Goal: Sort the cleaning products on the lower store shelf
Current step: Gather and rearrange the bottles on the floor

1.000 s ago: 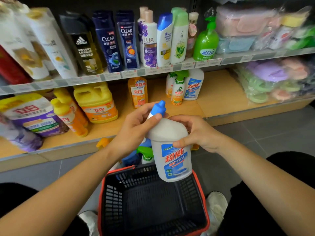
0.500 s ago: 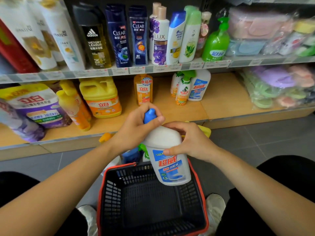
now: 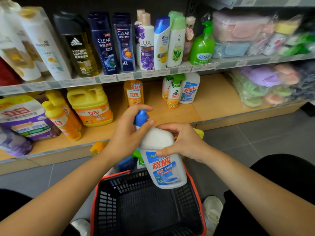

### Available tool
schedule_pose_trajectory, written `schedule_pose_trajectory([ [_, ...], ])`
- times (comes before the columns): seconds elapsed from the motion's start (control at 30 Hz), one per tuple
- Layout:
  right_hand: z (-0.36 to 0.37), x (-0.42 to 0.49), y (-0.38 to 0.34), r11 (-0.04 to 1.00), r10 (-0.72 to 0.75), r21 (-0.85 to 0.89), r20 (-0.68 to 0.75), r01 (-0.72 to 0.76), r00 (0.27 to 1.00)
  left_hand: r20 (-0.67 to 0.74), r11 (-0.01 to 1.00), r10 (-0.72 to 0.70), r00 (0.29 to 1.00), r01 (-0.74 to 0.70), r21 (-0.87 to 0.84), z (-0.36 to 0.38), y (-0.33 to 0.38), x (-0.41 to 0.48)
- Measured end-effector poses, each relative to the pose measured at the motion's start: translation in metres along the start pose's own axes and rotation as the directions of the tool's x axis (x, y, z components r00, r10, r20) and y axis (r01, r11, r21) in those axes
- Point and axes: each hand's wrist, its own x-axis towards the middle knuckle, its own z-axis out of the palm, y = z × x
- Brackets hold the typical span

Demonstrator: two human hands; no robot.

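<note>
I hold a white toilet-cleaner bottle [image 3: 163, 160] with a blue cap and blue label over the black basket [image 3: 148, 210]. My left hand [image 3: 126, 133] wraps the blue neck. My right hand [image 3: 184, 142] grips the bottle's white shoulder. On the lower wooden shelf [image 3: 213, 99] stand a matching white cleaner bottle [image 3: 189, 89], a green-trigger spray bottle [image 3: 174, 92], an orange dish-soap bottle [image 3: 133, 93], a yellow jug [image 3: 90, 104], yellow-capped orange bottles [image 3: 63, 120] and purple detergent bags [image 3: 23, 118].
Between basket and shelf, partly hidden by the hands, stand a blue bottle [image 3: 126, 163], a green-topped one [image 3: 139, 160] and yellow ones [image 3: 98, 146]. The upper shelf carries shampoo bottles [image 3: 104, 43] and a green pump bottle [image 3: 202, 45]. Bagged slippers [image 3: 265, 86] fill the right. Grey floor [image 3: 255, 133] lies below.
The bottle and both hands have dropped slightly toward the basket since one second ago. Both grips stay the same.
</note>
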Motion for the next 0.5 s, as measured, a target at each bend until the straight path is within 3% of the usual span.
schedule_pose_trajectory([
  [0.17, -0.004, 0.002, 0.000, 1.000, 0.000, -0.005, -0.025, 0.000, 1.000, 0.025, 0.996, 0.042, 0.999, -0.040, -0.080, 0.002, 0.001, 0.005],
  [0.3, -0.007, 0.001, 0.001, 1.000, 0.012, -0.015, -0.008, -0.013, 1.000, 0.122, 0.959, -0.030, 0.992, 0.063, -0.277, 0.001, 0.000, 0.011],
  [0.5, -0.011, 0.001, 0.003, 0.999, 0.033, 0.011, -0.002, -0.033, 0.999, 0.155, 0.920, -0.155, 0.976, 0.199, -0.338, 0.000, -0.007, 0.016],
])
